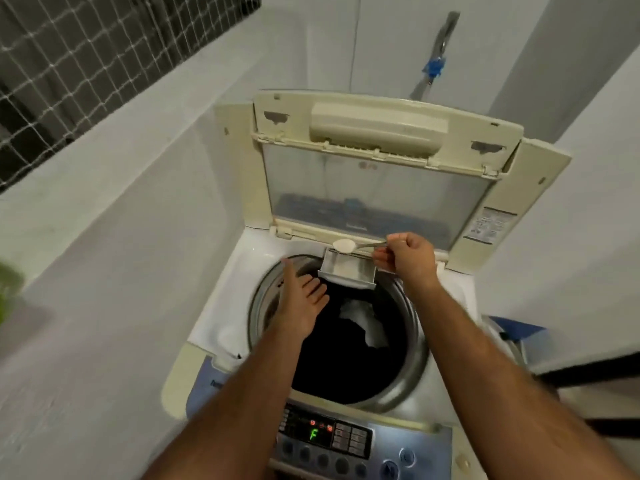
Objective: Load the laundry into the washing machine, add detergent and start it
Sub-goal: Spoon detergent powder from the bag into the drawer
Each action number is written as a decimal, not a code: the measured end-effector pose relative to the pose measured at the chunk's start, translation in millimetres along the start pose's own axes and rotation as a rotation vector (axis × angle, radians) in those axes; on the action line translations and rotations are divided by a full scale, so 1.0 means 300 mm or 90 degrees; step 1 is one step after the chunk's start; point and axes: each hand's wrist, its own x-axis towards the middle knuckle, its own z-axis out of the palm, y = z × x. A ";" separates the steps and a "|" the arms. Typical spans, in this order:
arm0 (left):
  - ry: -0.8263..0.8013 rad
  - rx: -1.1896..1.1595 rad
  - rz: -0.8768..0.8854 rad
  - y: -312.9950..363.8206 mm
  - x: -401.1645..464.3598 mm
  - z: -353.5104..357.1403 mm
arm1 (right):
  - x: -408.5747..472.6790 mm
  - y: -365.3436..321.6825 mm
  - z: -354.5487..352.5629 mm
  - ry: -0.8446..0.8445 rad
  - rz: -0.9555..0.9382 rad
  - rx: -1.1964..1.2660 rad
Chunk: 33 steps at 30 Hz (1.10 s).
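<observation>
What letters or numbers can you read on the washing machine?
"F": green glowing letter on the control panel display.
Red lights beside it: too blurred to read.
Button labels on the control panel: too small.
Sticker on the open lid: too small.
Faint logo on the lid's window: mirrored, unclear.

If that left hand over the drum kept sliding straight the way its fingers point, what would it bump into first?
Probably the grey pulled-out detergent drawer, just beyond the left hand and its fingers; depth is hard to judge, so it might pass underneath.
</observation>
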 end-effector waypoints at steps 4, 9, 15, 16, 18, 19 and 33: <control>0.009 0.014 -0.057 -0.033 0.080 0.018 | 0.033 0.134 -0.041 0.075 0.022 -0.033; -0.008 0.019 -0.115 -0.053 0.156 0.033 | 0.079 0.245 -0.040 0.124 0.025 -0.106; -0.033 0.023 -0.128 -0.067 0.223 0.031 | 0.066 0.248 0.013 0.117 -0.152 -0.409; -0.036 0.019 -0.130 -0.067 0.229 0.028 | 0.057 0.247 0.020 0.099 -0.196 -0.471; -0.050 0.014 -0.132 -0.069 0.238 0.022 | 0.040 0.246 0.028 0.057 -0.273 -0.562; -0.057 0.011 -0.131 -0.069 0.240 0.021 | 0.033 0.247 0.027 0.039 -0.307 -0.596; -0.079 0.025 -0.113 -0.041 0.218 0.009 | -0.003 0.222 0.027 0.082 -0.383 -0.644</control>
